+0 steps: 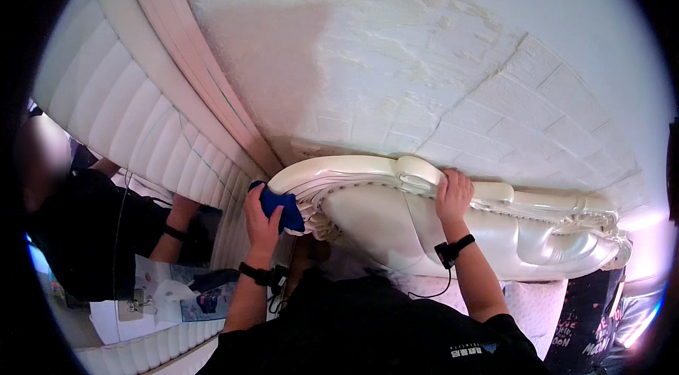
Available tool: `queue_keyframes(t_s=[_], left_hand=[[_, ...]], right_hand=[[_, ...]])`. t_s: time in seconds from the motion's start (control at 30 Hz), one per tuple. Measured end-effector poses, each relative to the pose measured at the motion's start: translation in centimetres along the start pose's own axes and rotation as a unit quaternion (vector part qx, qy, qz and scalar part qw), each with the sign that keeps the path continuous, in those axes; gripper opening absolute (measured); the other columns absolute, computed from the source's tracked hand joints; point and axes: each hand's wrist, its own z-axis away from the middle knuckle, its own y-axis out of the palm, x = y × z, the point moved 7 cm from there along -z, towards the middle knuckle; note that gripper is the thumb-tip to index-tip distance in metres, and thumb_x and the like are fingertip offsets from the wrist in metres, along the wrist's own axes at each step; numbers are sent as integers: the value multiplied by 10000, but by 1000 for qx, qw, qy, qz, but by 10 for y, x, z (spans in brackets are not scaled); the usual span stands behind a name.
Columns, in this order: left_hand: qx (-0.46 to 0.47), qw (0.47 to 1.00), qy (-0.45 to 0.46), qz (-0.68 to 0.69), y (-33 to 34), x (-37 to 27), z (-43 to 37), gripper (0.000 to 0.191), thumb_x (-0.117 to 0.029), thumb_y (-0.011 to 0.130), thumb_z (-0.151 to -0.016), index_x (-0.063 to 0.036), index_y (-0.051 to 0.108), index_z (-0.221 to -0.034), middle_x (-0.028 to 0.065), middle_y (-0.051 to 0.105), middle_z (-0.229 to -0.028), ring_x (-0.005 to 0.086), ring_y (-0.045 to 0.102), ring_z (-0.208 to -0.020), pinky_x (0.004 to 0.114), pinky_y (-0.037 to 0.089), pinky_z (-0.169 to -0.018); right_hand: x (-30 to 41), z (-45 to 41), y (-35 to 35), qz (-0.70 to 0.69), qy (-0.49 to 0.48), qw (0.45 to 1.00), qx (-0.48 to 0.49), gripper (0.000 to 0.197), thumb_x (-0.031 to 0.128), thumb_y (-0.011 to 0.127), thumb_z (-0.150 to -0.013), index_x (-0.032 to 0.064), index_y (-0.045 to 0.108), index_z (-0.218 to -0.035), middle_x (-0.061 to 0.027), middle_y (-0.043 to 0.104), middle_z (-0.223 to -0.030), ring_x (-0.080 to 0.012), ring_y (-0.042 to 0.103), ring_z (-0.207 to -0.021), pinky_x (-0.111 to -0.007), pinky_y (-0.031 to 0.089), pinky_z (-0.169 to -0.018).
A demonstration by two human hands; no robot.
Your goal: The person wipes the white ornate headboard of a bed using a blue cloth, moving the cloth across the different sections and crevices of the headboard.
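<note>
A cream, glossy headboard with carved trim and padded panels (371, 216) stands along the wall in front of me. At its left end, my left hand (263, 216) holds a dark blue cloth (281, 209) against the carved edge. My right hand (454, 196) grips the top rail near the middle scroll, its fingers over the rail; I see nothing else in it. Black bands with small devices sit on both wrists, and a thin cable hangs from the right one.
A textured, brick-patterned wall (477, 110) with rough patches rises behind the headboard. On the left are ribbed white panels (143, 115) and a mirror (122, 226) reflecting a person in black. A mattress (536, 301) and dark printed fabric (583, 322) lie at lower right.
</note>
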Motion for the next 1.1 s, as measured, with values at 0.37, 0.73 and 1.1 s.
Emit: queue_keyframes(t_s=[0.37,0.73,1.1], left_hand=[[89,980,59,-167,14,-73,-45,681,-213,783,-787,-102,470,-1382,184,518,-1308,381,502,-1199,456,418,-1019],[125,876,243,-396,99,-123,-63,720,-373,791,-729,-139,509,-1349,115,576,-1198,292,537,-1162,485,393,-1053],[168,885,386,-198,154,-151,-22,366,-148,658,-820,-114,597,-1179,57,585,-1243,257,551,-1199,434,402,-1048]], right_hand=[[-2,-1,-4,-20,20,1000,-8,198,256,521,-914,103,608,-1005,-99,602,-967,-306,555,-960,-447,403,-884],[-5,0,-8,-36,31,999,-21,172,246,567,-900,93,599,-972,-101,593,-936,-303,562,-932,-436,413,-866],[-13,4,-1,-26,31,999,-11,203,267,564,-894,97,610,-996,-103,608,-982,-305,566,-971,-442,420,-903]])
